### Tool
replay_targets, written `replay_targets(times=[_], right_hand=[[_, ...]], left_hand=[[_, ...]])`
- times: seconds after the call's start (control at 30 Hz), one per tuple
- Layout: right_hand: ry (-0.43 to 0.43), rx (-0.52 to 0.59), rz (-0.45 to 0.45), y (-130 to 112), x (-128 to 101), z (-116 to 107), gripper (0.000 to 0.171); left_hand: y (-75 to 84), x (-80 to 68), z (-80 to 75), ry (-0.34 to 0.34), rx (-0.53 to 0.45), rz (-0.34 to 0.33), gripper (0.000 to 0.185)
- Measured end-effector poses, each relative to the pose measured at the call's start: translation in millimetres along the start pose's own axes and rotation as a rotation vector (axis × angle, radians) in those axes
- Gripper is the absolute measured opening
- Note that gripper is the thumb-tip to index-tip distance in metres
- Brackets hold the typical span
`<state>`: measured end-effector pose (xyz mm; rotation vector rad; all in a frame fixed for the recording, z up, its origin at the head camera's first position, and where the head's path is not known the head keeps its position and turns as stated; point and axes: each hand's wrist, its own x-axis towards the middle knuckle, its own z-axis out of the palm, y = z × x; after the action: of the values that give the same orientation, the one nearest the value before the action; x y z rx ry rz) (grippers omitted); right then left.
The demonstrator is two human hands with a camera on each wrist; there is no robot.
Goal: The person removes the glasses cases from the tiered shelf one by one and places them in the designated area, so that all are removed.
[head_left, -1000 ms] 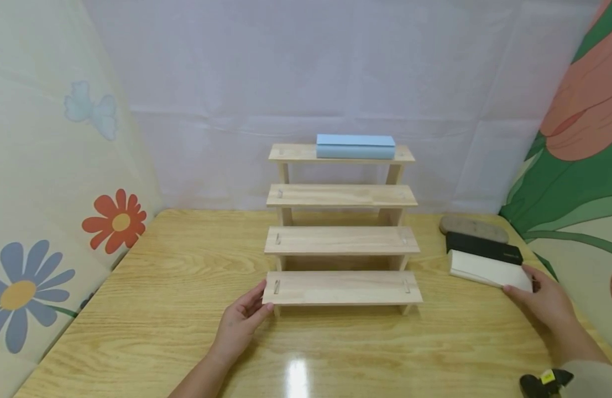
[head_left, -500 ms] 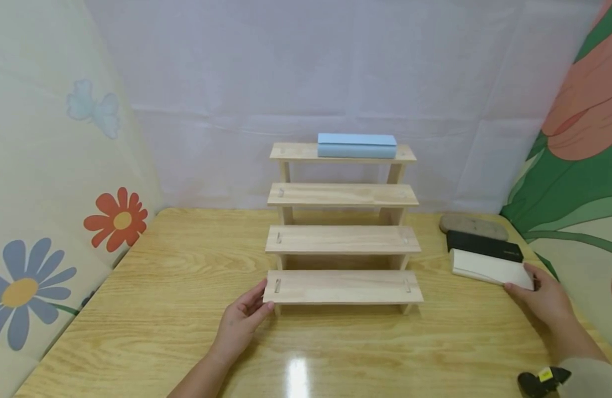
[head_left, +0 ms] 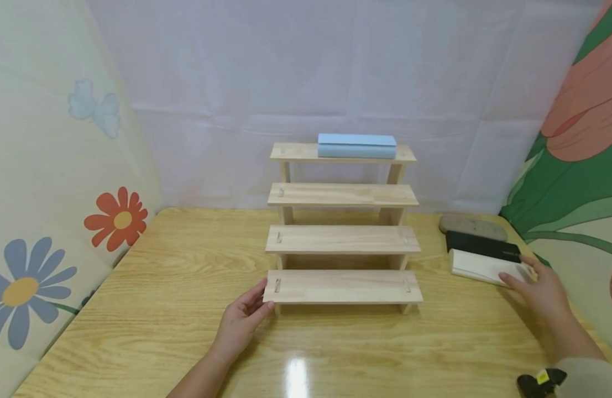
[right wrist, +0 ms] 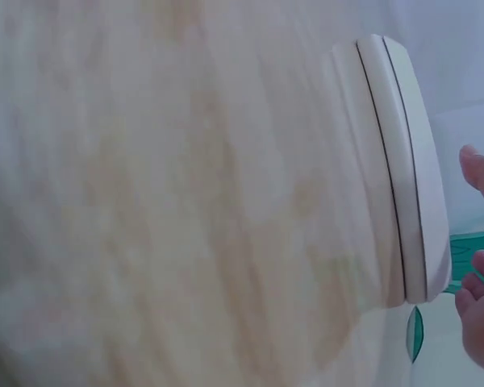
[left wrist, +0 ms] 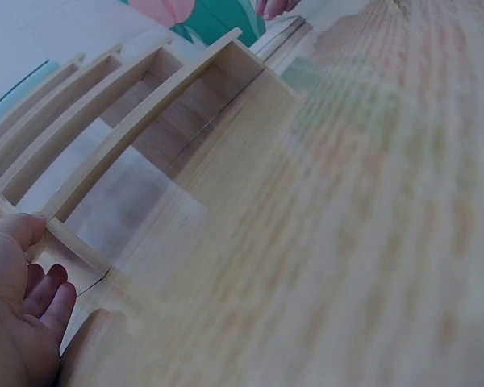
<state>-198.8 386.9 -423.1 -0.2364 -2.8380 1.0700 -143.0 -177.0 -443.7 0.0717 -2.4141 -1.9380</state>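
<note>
A four-step wooden display stand stands mid-table. My left hand holds the left end of its lowest shelf, thumb at the front corner. In the left wrist view that thumb touches the shelf end, and the other fingers are bent below it. On the top shelf lies a light blue glasses case. At the right, a white glasses case lies flat on the table. My right hand hovers over its right end, thumb and fingers spread; the right wrist view shows a gap between hand and case.
Behind the white case lie a black case and a grey-brown case. White cloth hangs behind the table, with printed flower cloths at both sides. A black device sits at my right sleeve.
My right hand has let go of the white glasses case's right end and lifted slightly, moving a little left over it. The left hand stays on the stand.
</note>
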Motion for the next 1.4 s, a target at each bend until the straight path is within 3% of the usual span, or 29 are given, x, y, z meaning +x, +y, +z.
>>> replay_targets(times=[0.4, 1.07, 1.4], right_hand=[[-0.019, 0.094, -0.077, -24.8, 9.0, 1.6, 0.085], [-0.079, 0.14, -0.125, -86.3, 32.1, -6.3, 0.09], [-0.06, 0.169, -0.161, -120.1, 44.1, -10.0, 0.087]], left_hand=[[-0.2, 0.1, 0.7, 0.004, -0.011, -0.002, 0.052], [-0.4, 0.7, 1.0, 0.012, -0.009, -0.018, 0.053], [1.9, -1.5, 0.4, -0.001, 0.002, -0.009, 0.053]])
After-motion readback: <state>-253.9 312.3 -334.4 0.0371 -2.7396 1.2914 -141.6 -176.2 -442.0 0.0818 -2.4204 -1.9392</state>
